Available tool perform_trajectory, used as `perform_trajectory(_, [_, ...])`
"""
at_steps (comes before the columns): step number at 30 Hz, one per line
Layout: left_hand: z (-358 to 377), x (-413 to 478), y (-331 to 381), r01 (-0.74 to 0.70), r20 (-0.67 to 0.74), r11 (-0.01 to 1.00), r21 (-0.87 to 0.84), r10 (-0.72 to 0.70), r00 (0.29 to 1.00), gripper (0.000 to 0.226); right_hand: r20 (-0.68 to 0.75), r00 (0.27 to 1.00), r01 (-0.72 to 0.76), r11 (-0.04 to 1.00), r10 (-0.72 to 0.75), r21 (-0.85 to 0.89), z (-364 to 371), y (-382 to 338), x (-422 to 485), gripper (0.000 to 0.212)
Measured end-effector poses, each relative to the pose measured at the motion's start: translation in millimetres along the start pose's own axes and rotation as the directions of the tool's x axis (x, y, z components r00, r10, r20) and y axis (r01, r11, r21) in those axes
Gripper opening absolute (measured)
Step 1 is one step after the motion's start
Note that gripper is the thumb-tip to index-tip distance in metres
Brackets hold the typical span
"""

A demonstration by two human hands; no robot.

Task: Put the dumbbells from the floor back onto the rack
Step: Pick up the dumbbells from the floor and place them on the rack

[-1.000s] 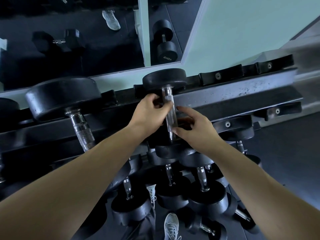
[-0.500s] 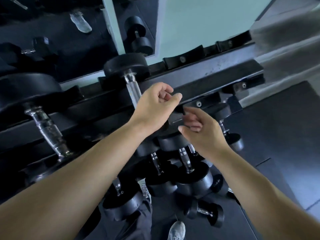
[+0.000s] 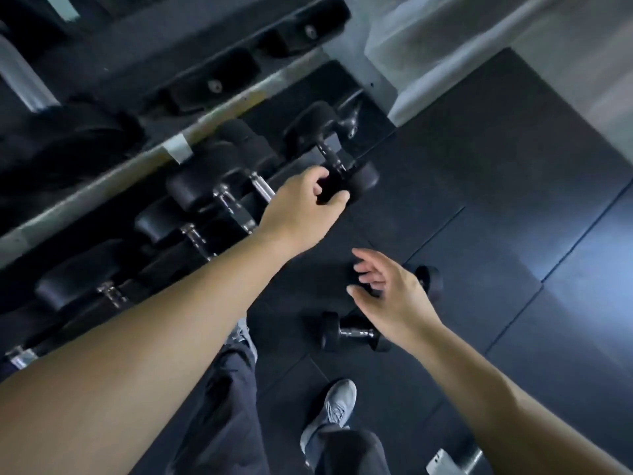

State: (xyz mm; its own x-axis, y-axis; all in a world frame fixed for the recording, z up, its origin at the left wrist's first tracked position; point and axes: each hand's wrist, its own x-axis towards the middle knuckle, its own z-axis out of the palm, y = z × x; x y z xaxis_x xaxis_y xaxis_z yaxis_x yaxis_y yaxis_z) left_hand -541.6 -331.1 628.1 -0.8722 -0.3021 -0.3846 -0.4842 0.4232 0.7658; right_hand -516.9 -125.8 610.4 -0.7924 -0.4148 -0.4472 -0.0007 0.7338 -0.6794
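A small black dumbbell [image 3: 352, 332] with a chrome handle lies on the dark rubber floor. A second floor dumbbell [image 3: 430, 279] shows only one head; my right hand hides the rest. My right hand [image 3: 387, 296] hovers just above these two, fingers spread and holding nothing. My left hand [image 3: 301, 207] is higher, loosely curled and empty, in front of the rack's lower tier. The rack [image 3: 102, 186] runs diagonally across the upper left, with several black dumbbells on its lower tier. The rightmost racked dumbbell [image 3: 325, 145] sits just beyond my left hand's fingers.
My grey shoe [image 3: 339, 409] and dark trousers [image 3: 222, 406] stand below the hands. A pale wall base [image 3: 445, 63] rises at the top right. A grey and black object [image 3: 452, 462] pokes in at the bottom edge. Rubber floor mats [image 3: 513, 200] stretch to the right.
Both hands have let go of the dumbbell set on the upper tier and dropped down. The view has swung from the rack top to the floor, and the right hand has spread over the floor dumbbells.
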Motion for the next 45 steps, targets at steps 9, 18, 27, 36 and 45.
perform_trajectory(9, [212.4, -36.6, -68.4, 0.141, 0.18, 0.92, 0.365, -0.218, 0.959, 0.061, 0.132, 0.963, -0.221, 0.97, 0.234, -0.105, 23.0, 201.0, -58.2, 0.055])
perform_trajectory(18, [317.6, -18.2, -187.9, 0.404, 0.159, 0.872, 0.276, -0.456, 0.876, 0.063, 0.248, 0.933, -0.178, 0.935, 0.259, -0.307, 75.3, 310.9, 3.3, 0.059])
perform_trajectory(27, [373.4, -9.6, -235.6, 0.698, -0.009, 0.71, 0.092, -0.701, 0.714, 0.059, 0.529, 0.844, 0.17, 0.891, 0.09, -0.422, 81.1, 357.8, 109.0, 0.065])
perform_trajectory(36, [471.3, -4.0, -255.5, 0.801, -0.169, 0.328, -0.501, -0.945, 0.281, 0.051, 0.817, 0.576, 0.587, 0.711, -0.031, -0.387, 71.1, 432.1, 195.2, 0.069])
perform_trajectory(45, [610.4, 21.0, -322.9, 0.644, -0.063, 0.125, -0.755, -0.991, 0.118, 0.06, 0.918, 0.394, 0.762, 0.572, -0.036, -0.304, 155.6, 518.7, 241.0, 0.071])
